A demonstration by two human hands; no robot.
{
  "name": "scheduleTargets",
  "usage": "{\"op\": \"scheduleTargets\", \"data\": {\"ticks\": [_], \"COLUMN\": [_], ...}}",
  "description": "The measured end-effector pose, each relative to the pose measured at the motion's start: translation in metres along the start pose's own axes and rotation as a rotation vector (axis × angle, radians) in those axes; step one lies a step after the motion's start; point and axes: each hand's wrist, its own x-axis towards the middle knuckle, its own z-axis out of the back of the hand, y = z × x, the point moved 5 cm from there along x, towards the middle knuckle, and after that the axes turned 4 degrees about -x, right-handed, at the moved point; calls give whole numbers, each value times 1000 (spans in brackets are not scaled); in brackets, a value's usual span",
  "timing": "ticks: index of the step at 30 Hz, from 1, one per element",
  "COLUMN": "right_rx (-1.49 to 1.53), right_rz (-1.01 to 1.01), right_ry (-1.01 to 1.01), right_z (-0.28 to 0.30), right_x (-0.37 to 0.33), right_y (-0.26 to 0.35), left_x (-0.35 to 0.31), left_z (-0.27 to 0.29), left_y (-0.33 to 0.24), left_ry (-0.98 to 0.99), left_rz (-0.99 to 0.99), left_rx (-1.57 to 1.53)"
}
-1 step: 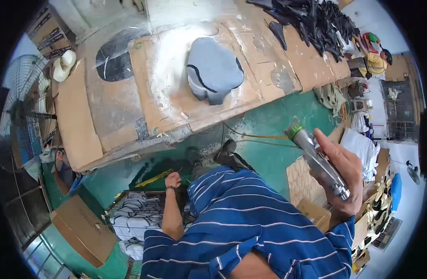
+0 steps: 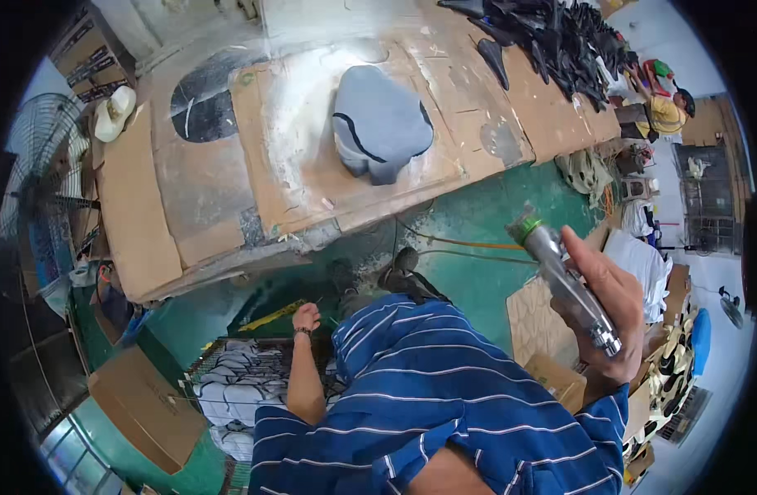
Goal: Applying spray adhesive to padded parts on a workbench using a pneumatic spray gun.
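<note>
My right hand point(image 2: 611, 301), raised at the right, is closed around a silvery spray-gun-like tool point(image 2: 568, 285). A green ring circles its far end and a shiny metal fitting shows at the near end; its exact kind is unclear. On the cardboard-covered table point(image 2: 205, 194) rests a grey padded, seat-like piece point(image 2: 383, 115) with black curved trim, apart from both hands. Down at my left side, my left hand point(image 2: 307, 317) has its fingers curled, with nothing visible in them. A wire crate point(image 2: 197, 384) of white and black padded pieces point(image 2: 238, 392) stands beside that forearm.
Black saddle-shaped pieces point(image 2: 552, 41) lie heaped at the table's far right. A person in a yellow top point(image 2: 665, 114) is beyond them. Yellowish hoses point(image 2: 469, 243) cross the green floor. A cardboard box point(image 2: 148, 408) and a fan point(image 2: 44, 157) stand at the left.
The tool in my right hand has shifted very slightly to the right. My left hand and the grey padded piece look almost unchanged.
</note>
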Motion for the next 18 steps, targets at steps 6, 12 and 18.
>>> {"op": "scheduleTargets", "data": {"ticks": [6, 12, 18], "right_rx": [-89, -159, -148], "right_rz": [88, 136, 46], "right_ry": [-12, 36, 133], "right_z": [-9, -11, -6], "right_x": [-22, -45, -73], "right_y": [34, 57, 51], "left_x": [-9, -58, -192], "left_z": [-26, -67, -171], "left_y": [-41, -179, -397], "left_ry": [105, 32, 36], "left_rz": [-264, -818, -1276], "left_rx": [-18, -94, 22]}}
